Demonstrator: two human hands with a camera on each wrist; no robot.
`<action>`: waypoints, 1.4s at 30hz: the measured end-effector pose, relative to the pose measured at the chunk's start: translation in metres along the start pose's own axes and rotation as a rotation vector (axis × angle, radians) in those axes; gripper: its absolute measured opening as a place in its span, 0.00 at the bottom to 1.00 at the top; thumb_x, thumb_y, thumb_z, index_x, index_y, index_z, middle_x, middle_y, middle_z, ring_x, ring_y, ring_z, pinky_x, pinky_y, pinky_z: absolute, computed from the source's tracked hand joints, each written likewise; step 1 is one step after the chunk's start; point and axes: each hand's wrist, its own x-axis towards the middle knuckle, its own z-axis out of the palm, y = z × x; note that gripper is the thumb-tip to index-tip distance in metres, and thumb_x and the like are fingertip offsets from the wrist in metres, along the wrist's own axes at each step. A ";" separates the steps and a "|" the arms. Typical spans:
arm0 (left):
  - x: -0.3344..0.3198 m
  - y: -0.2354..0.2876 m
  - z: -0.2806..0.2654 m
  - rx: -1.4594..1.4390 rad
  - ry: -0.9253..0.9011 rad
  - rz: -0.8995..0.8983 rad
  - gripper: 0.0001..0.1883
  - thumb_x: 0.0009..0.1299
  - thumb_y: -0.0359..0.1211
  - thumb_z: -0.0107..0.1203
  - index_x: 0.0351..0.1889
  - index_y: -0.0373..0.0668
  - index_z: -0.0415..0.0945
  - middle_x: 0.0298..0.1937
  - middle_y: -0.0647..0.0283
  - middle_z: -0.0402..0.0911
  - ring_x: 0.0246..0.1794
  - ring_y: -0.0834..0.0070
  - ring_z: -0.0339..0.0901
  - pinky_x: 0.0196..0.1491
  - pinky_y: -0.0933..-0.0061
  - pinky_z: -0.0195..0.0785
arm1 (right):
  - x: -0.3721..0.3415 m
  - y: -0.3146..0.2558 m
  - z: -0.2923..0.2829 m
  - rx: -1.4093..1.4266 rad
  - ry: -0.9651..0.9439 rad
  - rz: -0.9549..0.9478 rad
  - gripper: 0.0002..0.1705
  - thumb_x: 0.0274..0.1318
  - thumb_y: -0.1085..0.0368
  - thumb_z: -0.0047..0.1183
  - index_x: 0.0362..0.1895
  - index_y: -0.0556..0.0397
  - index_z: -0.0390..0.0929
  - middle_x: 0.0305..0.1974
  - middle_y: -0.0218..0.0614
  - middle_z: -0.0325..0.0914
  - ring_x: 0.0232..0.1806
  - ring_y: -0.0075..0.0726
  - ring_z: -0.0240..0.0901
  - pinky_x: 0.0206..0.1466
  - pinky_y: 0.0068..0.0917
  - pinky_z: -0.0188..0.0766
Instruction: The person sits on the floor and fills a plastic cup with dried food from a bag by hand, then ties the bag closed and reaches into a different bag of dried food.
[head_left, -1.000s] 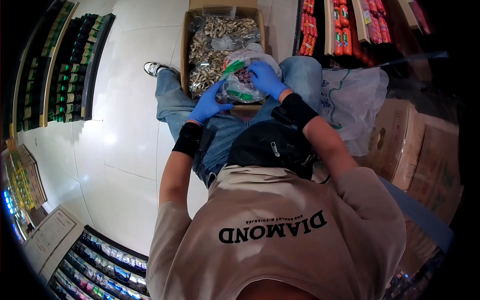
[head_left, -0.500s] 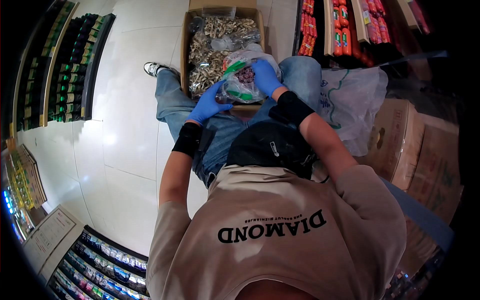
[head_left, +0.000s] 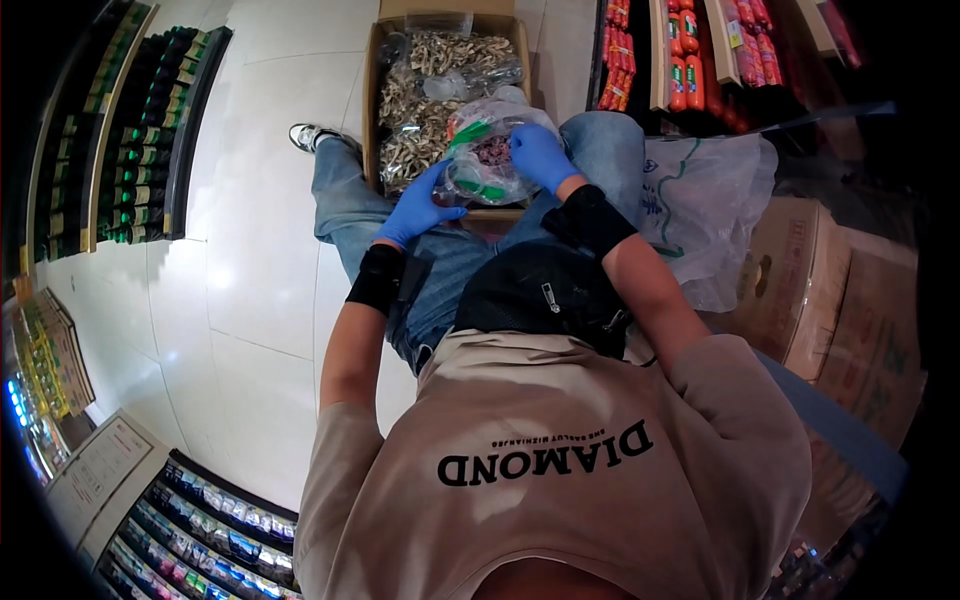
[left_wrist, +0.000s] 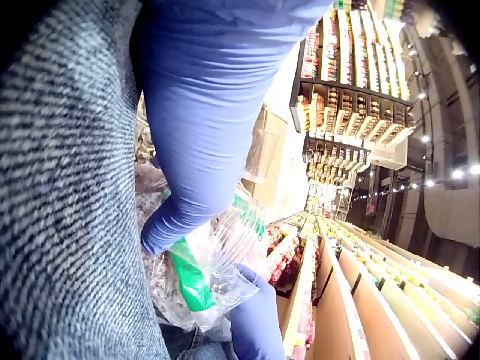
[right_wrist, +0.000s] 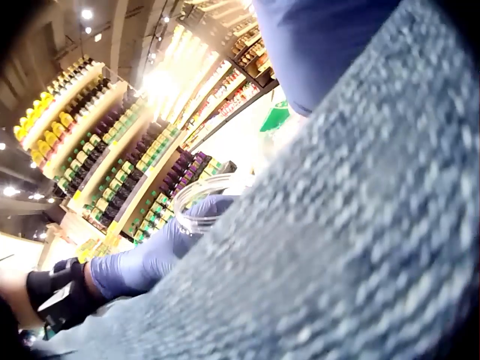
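A clear plastic bag [head_left: 466,178] with green strips lies over the near end of a cardboard box. Dark purplish-brown pieces [head_left: 495,151] show in its opening. My left hand [head_left: 412,210], in a blue glove, curves around the bag's near left side, its thumb along the near edge. In the left wrist view that hand reaches the plastic beside a green strip [left_wrist: 192,276]. My right hand [head_left: 541,158], also gloved, bends its fingers at the right side of the opening. Its fingertips are hidden, so I cannot tell whether they pinch anything. Clear curved rims [right_wrist: 196,201] overlap the left hand in the right wrist view.
The cardboard box [head_left: 371,120] between the legs holds packs of dried, pale brown slices [head_left: 412,130]. A white plastic bag [head_left: 710,210] and larger cartons [head_left: 785,285] stand at the right. Shelves with bottles [head_left: 140,150] line the left, red sausages [head_left: 685,70] the far right.
My right hand moved deeper over the bag's opening, then drew back a little to the right with its fingers more bent. The left hand has stayed at the bag's side.
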 end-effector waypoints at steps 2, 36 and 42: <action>0.000 -0.001 0.001 -0.004 0.004 0.004 0.49 0.53 0.39 0.76 0.73 0.39 0.63 0.66 0.48 0.75 0.66 0.58 0.73 0.67 0.62 0.66 | -0.002 0.003 -0.002 0.008 -0.025 0.029 0.04 0.46 0.69 0.58 0.30 0.53 0.80 0.35 0.51 0.79 0.42 0.59 0.76 0.45 0.48 0.72; 0.001 0.004 0.000 -0.032 -0.002 -0.020 0.49 0.52 0.36 0.76 0.72 0.40 0.63 0.65 0.49 0.76 0.67 0.60 0.73 0.67 0.63 0.67 | -0.011 0.009 0.004 -0.090 0.161 -0.201 0.11 0.51 0.64 0.57 0.40 0.51 0.84 0.40 0.48 0.82 0.43 0.57 0.78 0.48 0.51 0.75; 0.000 -0.005 0.002 -0.046 0.003 -0.002 0.48 0.53 0.37 0.76 0.72 0.40 0.64 0.65 0.49 0.76 0.66 0.59 0.74 0.66 0.63 0.67 | -0.005 0.010 0.009 -0.201 -0.091 -0.061 0.13 0.49 0.61 0.62 0.39 0.52 0.83 0.45 0.48 0.79 0.48 0.56 0.75 0.54 0.50 0.73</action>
